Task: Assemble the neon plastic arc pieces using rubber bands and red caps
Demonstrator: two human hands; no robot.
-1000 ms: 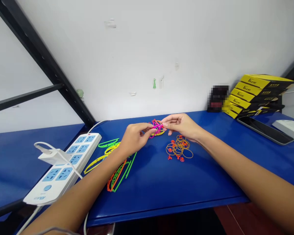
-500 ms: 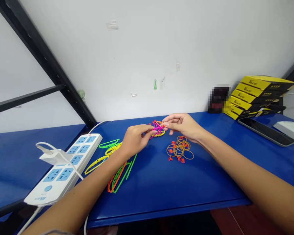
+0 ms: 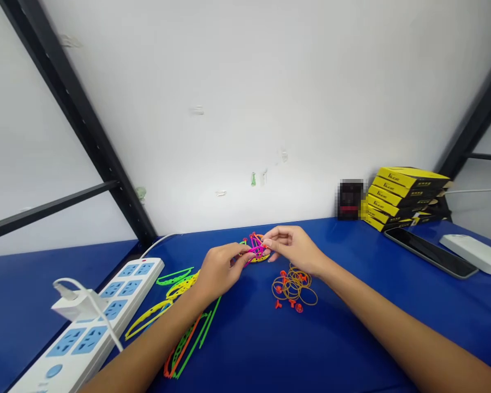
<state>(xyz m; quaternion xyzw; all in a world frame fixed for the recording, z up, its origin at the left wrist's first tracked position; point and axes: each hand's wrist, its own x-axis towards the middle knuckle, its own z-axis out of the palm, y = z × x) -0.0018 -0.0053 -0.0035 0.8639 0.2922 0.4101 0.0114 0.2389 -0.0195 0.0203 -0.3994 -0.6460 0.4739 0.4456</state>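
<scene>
My left hand pinches a magenta plastic piece between thumb and fingers; it looks like a thin bow-shaped frame. My right hand meets it from the other side, thumb and forefinger pinched at a small orange-red piece, partly hidden by the fingertips. Behind the hands lie more coloured parts, including a yellow curved piece. Nearer my right wrist is a loose heap of tan rubber bands with several small red suction-cup-like pieces among them.
Yellow, green and orange bow-shaped strips lie by my left forearm. A white power strip with a plugged-in charger stands further left. At right are a phone, a white device and stacked yellow-black boxes.
The view has tilted upward, so the table and hands appear lower. Both hands stay together at the magenta piece, with the same pinching hold.
</scene>
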